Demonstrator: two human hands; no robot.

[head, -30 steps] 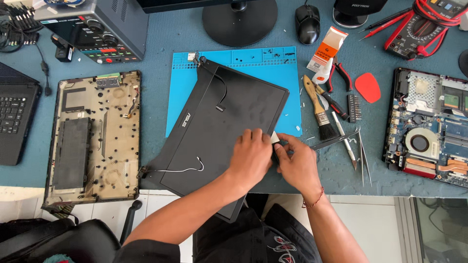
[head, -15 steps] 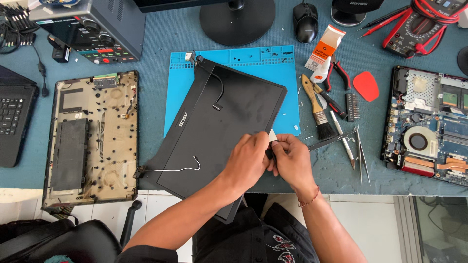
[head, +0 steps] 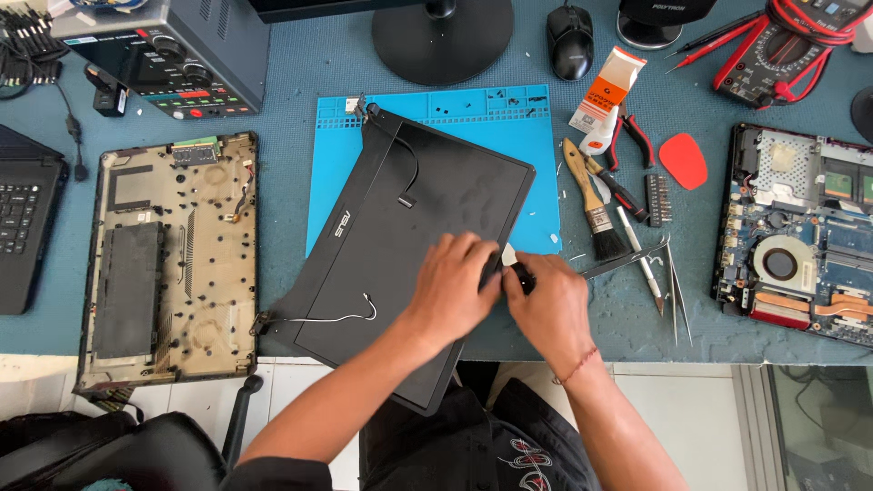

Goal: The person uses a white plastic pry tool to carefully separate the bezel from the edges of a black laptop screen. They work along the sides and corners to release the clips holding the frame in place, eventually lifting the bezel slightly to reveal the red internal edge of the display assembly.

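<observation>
We work the laptop lid panel's (head: 409,236) right edge, left hand (head: 455,286) pressing, right hand (head: 546,305) pinching a dark tool (barely visible) (head: 521,275) closed.

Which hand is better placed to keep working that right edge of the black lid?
Right, probably. The right hand sits at the lid's right edge, pinching a small dark tool against it. The left hand lies flat on the lid, seemingly steadying it.
</observation>
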